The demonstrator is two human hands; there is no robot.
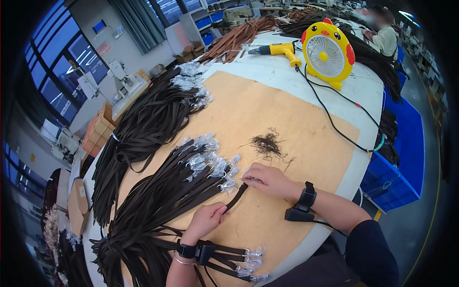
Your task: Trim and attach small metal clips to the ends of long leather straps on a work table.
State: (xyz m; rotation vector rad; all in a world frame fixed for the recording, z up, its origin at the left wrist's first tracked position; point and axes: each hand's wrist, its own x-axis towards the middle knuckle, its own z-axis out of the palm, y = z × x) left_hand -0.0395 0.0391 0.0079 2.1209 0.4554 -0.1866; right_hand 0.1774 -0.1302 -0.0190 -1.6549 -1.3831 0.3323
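Note:
My left hand (208, 220) is closed on a narrow black strap (235, 200), which runs up toward my right hand. At the strap's far end, my right hand (270, 182) is closed around a small metal tool (253, 180), mostly hidden by the fingers; its exact kind is not clear. Just left of the hands, a bundle of black straps (158, 191) fans out, its metal clips wrapped in clear plastic (210, 160). More straps with wrapped clips (246, 263) lie below my left wrist. Beyond my right hand is a small heap of black thread scraps (267, 145).
A tan board (306, 124) covers the white table. Another black strap bundle (143, 110) lies far left. At the back stand a yellow heat gun (284, 50) and a yellow chick-shaped fan (327, 55), their cables trailing rightward. A blue bin (406, 148) stands right; a person (385, 36) is behind.

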